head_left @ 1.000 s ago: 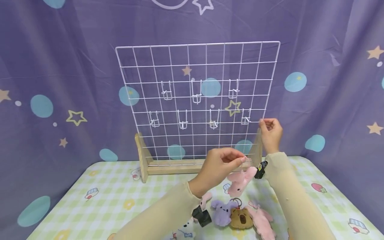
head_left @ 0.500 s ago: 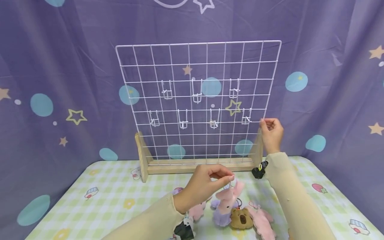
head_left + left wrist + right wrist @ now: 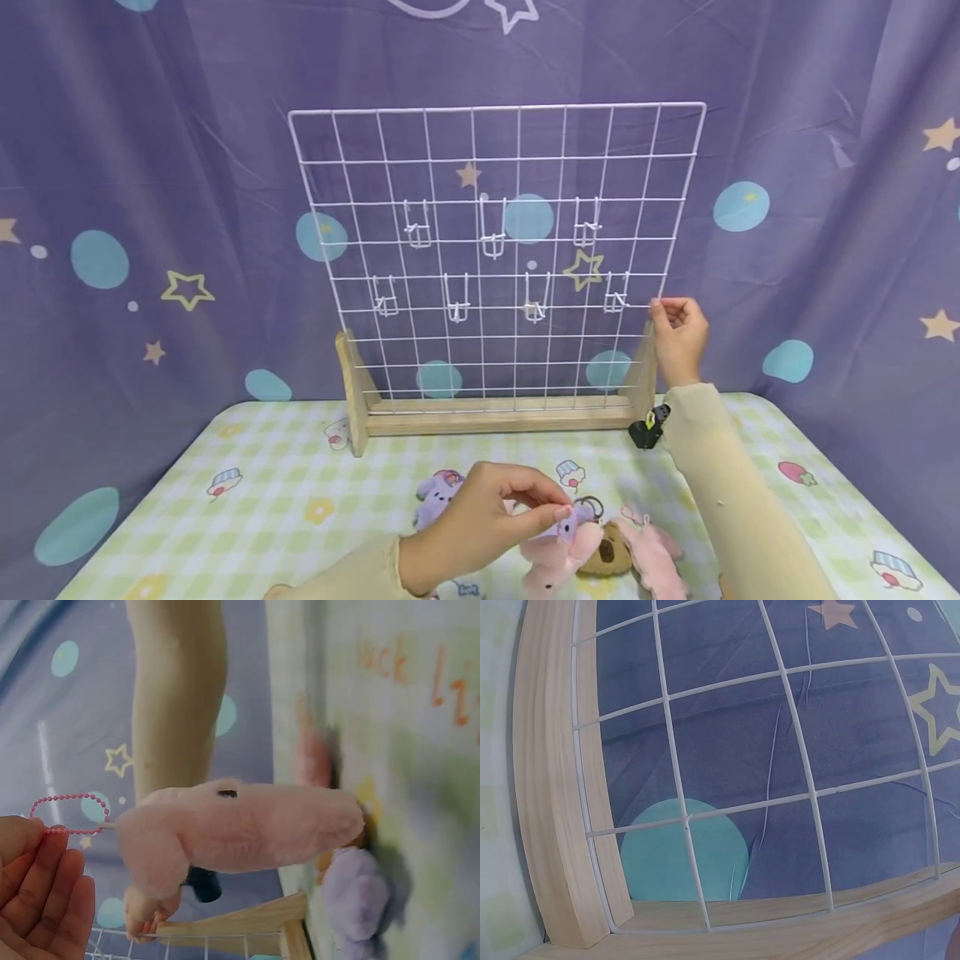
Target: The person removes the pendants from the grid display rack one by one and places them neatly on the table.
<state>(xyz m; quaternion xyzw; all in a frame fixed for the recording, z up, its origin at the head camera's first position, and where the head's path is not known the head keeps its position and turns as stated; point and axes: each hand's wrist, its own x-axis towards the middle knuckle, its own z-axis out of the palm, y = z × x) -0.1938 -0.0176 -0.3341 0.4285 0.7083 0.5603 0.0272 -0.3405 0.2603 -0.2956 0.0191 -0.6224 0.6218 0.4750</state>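
My left hand (image 3: 483, 525) pinches the pink bead chain (image 3: 67, 798) of a long-eared pink plush keychain (image 3: 240, 829). In the head view this plush hangs low over the other toys. My right hand (image 3: 681, 337) holds the right edge of a white wire grid rack (image 3: 495, 108) between thumb and fingers. Under and beside my left hand lie a brown bear plush keychain (image 3: 611, 550), another pink plush (image 3: 652, 554) and a purple plush (image 3: 435, 498). A second purple plush (image 3: 566, 527) is mostly hidden behind the held one.
White hooks (image 3: 492, 243) hang in two rows on the grid. A wooden base (image 3: 502, 423) with two side posts supports it on the checkered tablecloth (image 3: 270, 467). A purple curtain (image 3: 150, 167) stands behind the table.
My left hand has moved down and to the left with the pink plush keychain, away from the rack towards the other plushes. My right hand has stayed on the grid's edge.
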